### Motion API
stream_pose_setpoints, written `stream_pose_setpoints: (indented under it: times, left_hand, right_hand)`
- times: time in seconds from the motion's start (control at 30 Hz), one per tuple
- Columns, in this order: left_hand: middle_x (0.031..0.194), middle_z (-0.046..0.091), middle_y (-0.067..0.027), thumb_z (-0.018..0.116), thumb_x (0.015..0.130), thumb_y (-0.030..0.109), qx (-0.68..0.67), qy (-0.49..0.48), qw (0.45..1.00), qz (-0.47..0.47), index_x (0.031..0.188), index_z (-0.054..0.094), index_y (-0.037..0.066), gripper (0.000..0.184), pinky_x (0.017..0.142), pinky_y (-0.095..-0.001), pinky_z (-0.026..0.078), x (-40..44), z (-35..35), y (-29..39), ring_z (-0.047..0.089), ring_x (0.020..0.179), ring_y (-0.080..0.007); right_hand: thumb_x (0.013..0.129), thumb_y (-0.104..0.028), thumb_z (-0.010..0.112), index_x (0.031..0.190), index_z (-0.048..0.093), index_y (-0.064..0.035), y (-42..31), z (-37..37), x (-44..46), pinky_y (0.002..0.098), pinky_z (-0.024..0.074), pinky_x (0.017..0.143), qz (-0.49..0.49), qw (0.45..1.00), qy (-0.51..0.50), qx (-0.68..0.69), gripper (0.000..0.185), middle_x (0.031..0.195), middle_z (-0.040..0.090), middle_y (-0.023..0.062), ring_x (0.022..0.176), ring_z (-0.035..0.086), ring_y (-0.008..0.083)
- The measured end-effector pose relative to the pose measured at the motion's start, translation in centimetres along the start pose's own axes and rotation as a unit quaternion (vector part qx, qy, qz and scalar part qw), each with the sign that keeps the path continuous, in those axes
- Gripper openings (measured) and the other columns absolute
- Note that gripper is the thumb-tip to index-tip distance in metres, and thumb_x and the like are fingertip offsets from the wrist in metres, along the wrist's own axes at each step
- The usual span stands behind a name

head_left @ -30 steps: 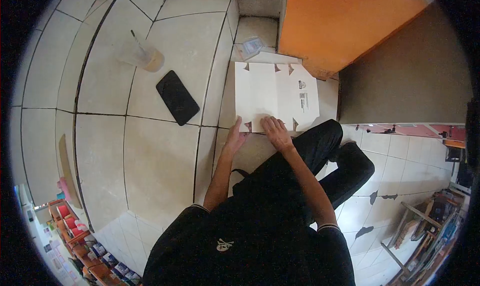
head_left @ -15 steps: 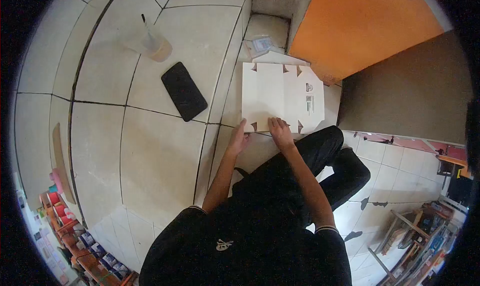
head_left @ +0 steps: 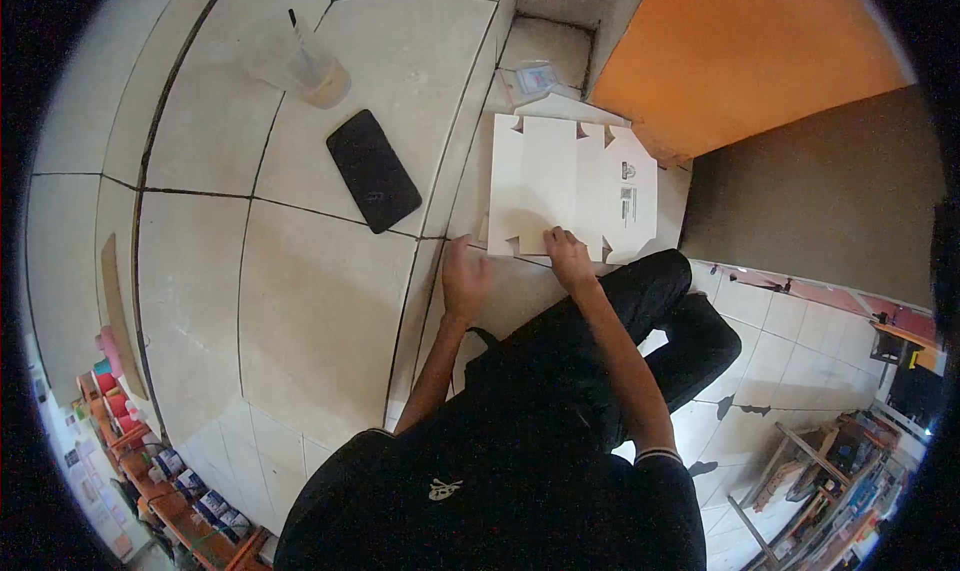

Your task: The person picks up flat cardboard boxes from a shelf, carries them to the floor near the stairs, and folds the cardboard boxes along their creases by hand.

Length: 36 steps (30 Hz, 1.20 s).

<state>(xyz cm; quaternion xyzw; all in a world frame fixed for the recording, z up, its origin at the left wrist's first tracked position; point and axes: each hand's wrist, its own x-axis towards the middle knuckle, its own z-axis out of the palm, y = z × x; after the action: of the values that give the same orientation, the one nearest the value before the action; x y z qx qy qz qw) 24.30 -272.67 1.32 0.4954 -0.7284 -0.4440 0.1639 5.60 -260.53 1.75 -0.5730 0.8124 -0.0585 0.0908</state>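
A white flat-packed cardboard box (head_left: pixel 550 171) with notched edges and printing on its right part lies unfolded on the tiled floor. More white card shows beneath its far edge. My right hand (head_left: pixel 570 258) has its fingers curled over the near edge of the box, gripping it. Off the sheet's lower left corner is my left hand (head_left: pixel 466 279), blurred by motion, its fingers apart and nothing seen in them.
On the raised tile ledge to the left lie a black phone (head_left: pixel 374 171) and a clear plastic cup (head_left: pixel 320 76) with a straw. An orange panel (head_left: pixel 770 51) stands at the right. Behind the box is a small clear packet (head_left: pixel 535 79). Shelves (head_left: pixel 830 481) fill the lower right.
My left hand has let go of the box's near left edge and moved slightly left, away from it. My right hand stays at the near edge. The view has shifted a little.
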Motion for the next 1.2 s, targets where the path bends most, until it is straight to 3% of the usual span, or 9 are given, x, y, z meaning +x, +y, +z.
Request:
stream_pose_setpoints:
  times: [0.07,0.23,0.37,0.6,0.8,0.97,1.07,1.2]
  left_hand:
    - [0.116,0.054,-0.0151,0.067,0.077,0.017,0.214,0.007,0.941,0.264,0.12,0.047,0.0,0.051,0.093,-0.0393,0.044,0.1,-1.0,2.7,0.052,0.109,-0.0337]
    - [0.118,0.052,-0.0137,0.072,0.069,0.01,0.222,-0.131,0.924,0.283,0.116,0.051,0.003,0.052,0.096,-0.0398,0.042,2.3,-0.1,4.8,0.048,0.114,-0.0312]
    - [0.113,0.052,-0.0129,0.077,0.063,0.01,0.229,-0.197,0.91,0.284,0.11,0.054,0.003,0.053,0.093,-0.0406,0.043,3.8,0.6,3.9,0.051,0.109,-0.0312]
    - [0.11,0.052,-0.0132,0.08,0.058,0.01,0.26,-0.212,0.898,0.286,0.108,0.053,0.003,0.057,0.092,-0.0409,0.044,3.9,-0.1,6.0,0.051,0.108,-0.0324]
    - [0.109,0.052,-0.0157,0.076,0.062,0.01,0.288,-0.199,0.858,0.375,0.108,0.052,0.001,0.052,0.093,-0.0412,0.044,4.7,0.6,4.5,0.051,0.107,-0.034]
    - [0.106,0.053,-0.0183,0.064,0.07,0.005,0.285,-0.163,0.873,0.361,0.105,0.053,-0.001,0.037,0.094,-0.042,0.044,4.7,2.0,2.8,0.051,0.106,-0.0337]
    - [0.103,0.054,-0.0182,0.064,0.073,0.009,0.337,-0.153,0.836,0.406,0.092,0.057,0.001,0.022,0.086,-0.0429,0.048,5.5,2.5,2.5,0.053,0.1,-0.0364]
    - [0.095,0.058,-0.0199,0.064,0.074,0.008,0.314,-0.176,0.862,0.356,0.088,0.057,-0.001,0.018,0.082,-0.045,0.049,7.0,2.4,4.1,0.057,0.092,-0.037]
  right_hand:
    - [0.071,0.001,0.059,0.1,0.054,-0.0018,0.1,-0.2,0.3,0.0358,0.0543,0.071,0.005,1.0,0.009,0.015,0.03,0.096,0.056,0.0133,0.087,0.061,0.0275]
    - [0.072,0.001,0.056,0.083,0.055,-0.0023,1.3,-1.2,1.1,0.0405,0.0529,0.069,-0.023,0.995,0.023,0.095,0.011,0.082,0.057,0.015,0.081,0.062,0.0318]
    - [0.073,-0.003,0.057,0.091,0.055,-0.0023,1.4,-0.3,1.0,0.0415,0.0519,0.07,-0.027,0.996,0.017,0.088,0.018,0.088,0.057,0.0142,0.086,0.06,0.0315]
    - [0.072,-0.002,0.055,0.08,0.061,-0.0025,2.1,-1.4,1.9,0.0416,0.0523,0.07,-0.029,0.995,0.004,0.095,0.011,0.08,0.061,0.0157,0.078,0.063,0.032]
    - [0.071,-0.002,0.055,0.078,0.063,-0.0035,2.0,-1.5,1.6,0.0418,0.0522,0.071,-0.028,0.994,0.025,0.103,0.011,0.081,0.062,0.0157,0.078,0.063,0.0318]
    - [0.07,-0.002,0.056,0.078,0.064,-0.0043,1.7,-1.4,1.6,0.0421,0.0523,0.072,-0.006,0.994,0.027,0.106,0.012,0.081,0.062,0.0151,0.08,0.063,0.0324]
    - [0.07,-0.002,0.056,0.08,0.065,-0.0046,1.8,-1.0,1.7,0.0423,0.0525,0.071,-0.019,0.995,0.022,0.1,0.013,0.081,0.062,0.0147,0.08,0.063,0.0323]
    - [0.071,-0.002,0.056,0.08,0.065,-0.0047,1.9,-1.2,1.5,0.0422,0.0526,0.071,-0.024,0.996,0.006,0.085,0.013,0.081,0.062,0.0147,0.081,0.063,0.0324]
